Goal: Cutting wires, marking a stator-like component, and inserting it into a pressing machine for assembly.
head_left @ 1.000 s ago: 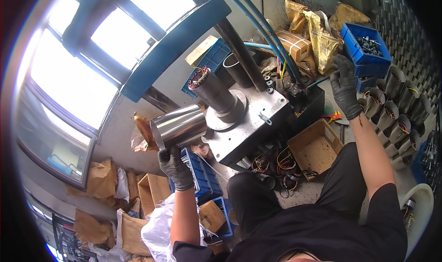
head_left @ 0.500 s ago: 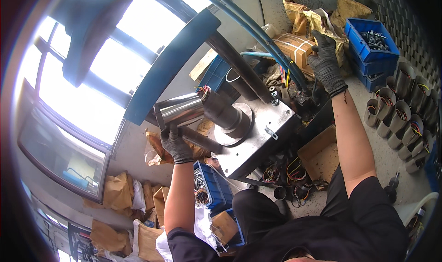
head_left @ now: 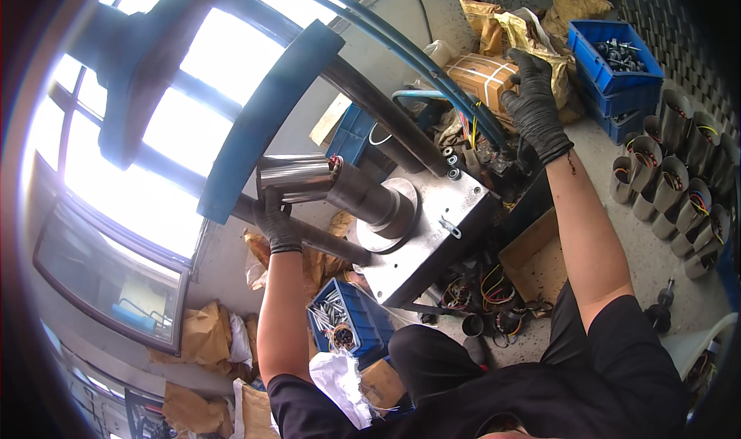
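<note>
A shiny metal motor housing [head_left: 295,179], with coloured wires at its inner end, sits on a dark cylindrical post [head_left: 359,196] fixed to the press's steel bed [head_left: 421,242]. The blue crosshead [head_left: 266,122] of the press stands apart from the housing's outer end. My left hand [head_left: 275,221], in a dark glove, is at that outer end, fingers closed around the edge of a dark flat plate lying against it; the fingertips are partly hidden. Over by the blue hoses, my gloved right hand [head_left: 538,108] is raised with fingers apart, holding nothing I can see.
Blue bins [head_left: 617,61] stand at the far right, near rows of wired metal housings [head_left: 668,180]. A strapped carton [head_left: 478,80] lies behind the hoses [head_left: 432,72]. Below the bed sit an open box [head_left: 532,261] and a blue crate [head_left: 347,315] of metal parts.
The plate at the housing's outer end was tilted away and now lies against it. My left hand has shifted slightly left and up. My right hand stays raised, fingers apart.
</note>
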Motion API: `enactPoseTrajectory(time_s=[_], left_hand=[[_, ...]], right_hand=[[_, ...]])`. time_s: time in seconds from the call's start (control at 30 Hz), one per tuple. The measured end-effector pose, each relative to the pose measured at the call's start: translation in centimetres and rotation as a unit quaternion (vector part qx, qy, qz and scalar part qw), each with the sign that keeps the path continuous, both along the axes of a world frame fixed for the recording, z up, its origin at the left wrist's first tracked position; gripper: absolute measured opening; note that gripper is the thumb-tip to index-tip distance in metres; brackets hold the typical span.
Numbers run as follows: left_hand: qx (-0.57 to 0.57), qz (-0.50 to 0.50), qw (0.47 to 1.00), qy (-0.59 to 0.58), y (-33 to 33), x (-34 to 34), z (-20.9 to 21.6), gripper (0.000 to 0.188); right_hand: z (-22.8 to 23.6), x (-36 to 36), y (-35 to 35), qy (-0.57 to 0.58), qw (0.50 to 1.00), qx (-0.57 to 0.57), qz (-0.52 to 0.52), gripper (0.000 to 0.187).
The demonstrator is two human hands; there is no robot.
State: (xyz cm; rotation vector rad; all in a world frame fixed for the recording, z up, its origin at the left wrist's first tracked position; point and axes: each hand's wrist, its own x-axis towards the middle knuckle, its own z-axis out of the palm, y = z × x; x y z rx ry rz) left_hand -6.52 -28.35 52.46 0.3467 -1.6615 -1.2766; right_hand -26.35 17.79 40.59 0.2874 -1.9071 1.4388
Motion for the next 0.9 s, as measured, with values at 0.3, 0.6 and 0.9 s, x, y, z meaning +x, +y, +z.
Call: enactPoseTrajectory(time_s=[0.3, 0.6, 0.9], left_hand=[[-0.205, -0.078, 0.967, -0.130, -0.5, -3.3, 4.2, 0.032], [-0.201, -0.019, 0.954, -0.220, -0.8, -5.9, 5.3, 0.038], [-0.307, 0.038, 0.938, -0.160, -2.1, -6.2, 3.5, 0.042]], right_hand=[[-0.7, -0.6, 0.1, 0.039, 0.999, -0.013, -0.017, 0.066], [-0.9, -0.3, 0.8, 0.049, 0.995, -0.005, -0.090, 0.046], [-0.8, -1.8, 5.2, -0.050, 0.996, -0.011, -0.067, 0.024]])
